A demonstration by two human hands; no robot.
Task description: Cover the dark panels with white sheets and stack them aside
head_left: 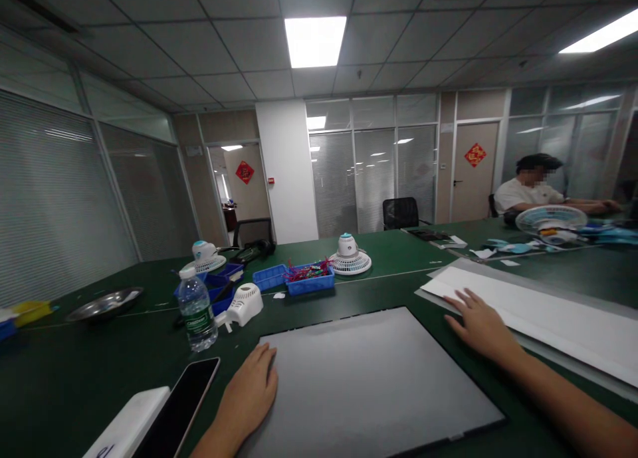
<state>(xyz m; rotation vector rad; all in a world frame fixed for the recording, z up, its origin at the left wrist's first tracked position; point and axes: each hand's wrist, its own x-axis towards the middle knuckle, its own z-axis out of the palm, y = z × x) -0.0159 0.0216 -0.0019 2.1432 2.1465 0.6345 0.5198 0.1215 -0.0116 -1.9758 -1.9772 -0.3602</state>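
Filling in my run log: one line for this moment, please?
left hand: flat on grey mat edge | right hand: on table beside white sheets

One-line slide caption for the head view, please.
Left hand rests on the grey board's left edge, right hand lies flat by the white sheets on the green table.
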